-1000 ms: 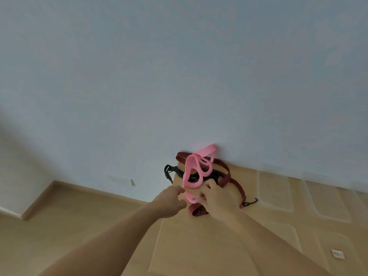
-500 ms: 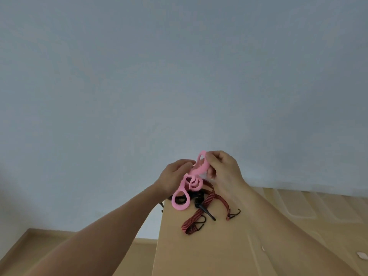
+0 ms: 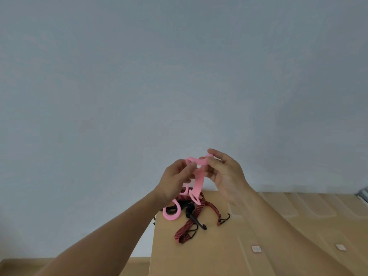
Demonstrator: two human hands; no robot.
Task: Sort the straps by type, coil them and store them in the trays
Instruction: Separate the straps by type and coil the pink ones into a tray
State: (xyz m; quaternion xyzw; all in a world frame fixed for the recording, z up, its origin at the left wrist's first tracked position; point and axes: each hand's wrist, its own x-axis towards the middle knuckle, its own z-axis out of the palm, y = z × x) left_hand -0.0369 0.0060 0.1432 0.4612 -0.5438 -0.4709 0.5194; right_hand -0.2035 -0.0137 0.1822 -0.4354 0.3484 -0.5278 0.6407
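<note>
Pink strap (image 3: 199, 182): lifted off the worktop (image 3: 219, 255) and held in the air above its far left corner, in front of the plain wall.
Long axis: a short top span runs left to right between the two hands. The rest hangs almost straight down from it and ends in curled loops.
Left grip (image 3: 175, 182): fingers curled, pinching the left end of the top span.
Right grip (image 3: 227, 176): thumb and forefinger pinch the right end, and the other fingers are loosely bent.
Nearer hand: the hanging length falls just beside the left palm, so the left looks better placed to gather it while the right keeps hold of the end.
Likely step: winding this strap into a coil, with none of it stored yet.
Lowest loop: hangs at the worktop's left edge, over the pile. Whether it touches the pile cannot be told.
Pile beneath: a red-and-black bungee cord (image 3: 199, 212) with wire hooks lies spread near the far left corner, over a black strap (image 3: 189, 210).
In the way: the hooks and the black strap lie right under the dangling loops and could snag them.
Trays (image 3: 294, 208): clear and only faintly outlined, along the far edge to the right, well apart from both hands.
Labels (image 3: 256, 249): small stickers lie further right on the worktop.
</note>
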